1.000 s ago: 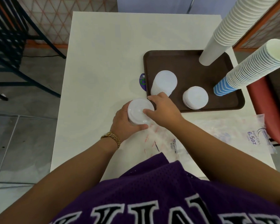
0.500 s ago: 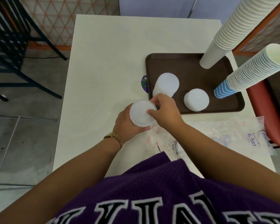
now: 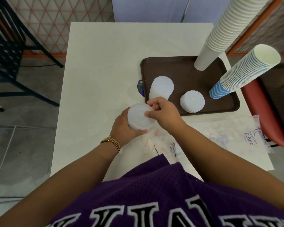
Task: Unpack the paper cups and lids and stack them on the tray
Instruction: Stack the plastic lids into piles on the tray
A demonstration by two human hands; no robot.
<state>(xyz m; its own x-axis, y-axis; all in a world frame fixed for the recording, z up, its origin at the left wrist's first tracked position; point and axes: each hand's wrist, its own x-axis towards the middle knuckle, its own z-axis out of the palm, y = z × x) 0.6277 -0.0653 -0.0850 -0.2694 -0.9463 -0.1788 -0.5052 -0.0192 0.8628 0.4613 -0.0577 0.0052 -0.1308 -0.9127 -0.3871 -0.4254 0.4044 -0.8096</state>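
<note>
My left hand (image 3: 125, 128) grips a short stack of translucent white lids (image 3: 138, 118) from below, just off the near left corner of the brown tray (image 3: 184, 74). My right hand (image 3: 164, 112) pinches the stack's top right edge with thumb and fingers. On the tray stand a taller stack of lids (image 3: 161, 87), a low stack of lids (image 3: 192, 101), a tall white cup stack (image 3: 220, 33) and a blue-striped cup stack (image 3: 239, 74).
Empty clear plastic bags (image 3: 228, 136) lie on the white table (image 3: 102, 71) near its front right edge. A purple sticker (image 3: 141, 87) sits beside the tray. A red chair (image 3: 259, 108) stands to the right, a black metal frame (image 3: 10, 51) to the left.
Both hands have lifted the lid stack slightly and shifted it a little toward the tray. The right fingers moved from flat on top to pinching its edge.
</note>
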